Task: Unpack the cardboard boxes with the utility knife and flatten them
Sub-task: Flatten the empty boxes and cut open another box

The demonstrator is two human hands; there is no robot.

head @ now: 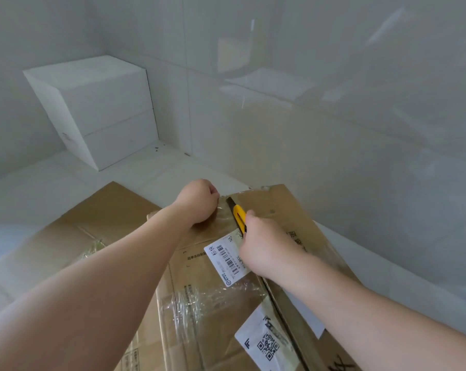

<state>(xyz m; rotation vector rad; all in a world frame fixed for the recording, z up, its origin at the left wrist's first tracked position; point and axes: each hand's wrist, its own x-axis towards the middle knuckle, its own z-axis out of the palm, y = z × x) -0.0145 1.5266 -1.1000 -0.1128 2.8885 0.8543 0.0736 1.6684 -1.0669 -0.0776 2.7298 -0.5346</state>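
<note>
While the right hand (pixel 264 247) grips the yellow utility knife (pixel 238 214), its dark blade end lies on the taped centre seam at the far end of the cardboard box (pixel 288 218). That box sits near the person, running from the bottom of the head view toward the far wall. The left hand (pixel 197 200) is curled into a fist at the box's far edge, just left of the blade; its knuckles press down on the clear tape (pixel 199 301), though whether the fingers pinch anything I cannot tell. A white shipping label (pixel 226 259) lies across the seam just nearer than the knife, partly under the right hand, and a second label with a QR code (pixel 266 341) sits nearer still.

As for progress, the work looks to be at an early-to-middle stage. A dark gap shows along the seam on the near right part of the lid, so that stretch seems already parted, while the far stretch under the blade looks still taped. Nothing has been taken out as far as can be seen, and this box is not yet flattened. To the left, a flat cardboard sheet (pixel 65 236) lies on the pale floor (pixel 173 167), which I judge to be a box already dealt with. A white block (pixel 92 108) stands in the far left corner.
</note>
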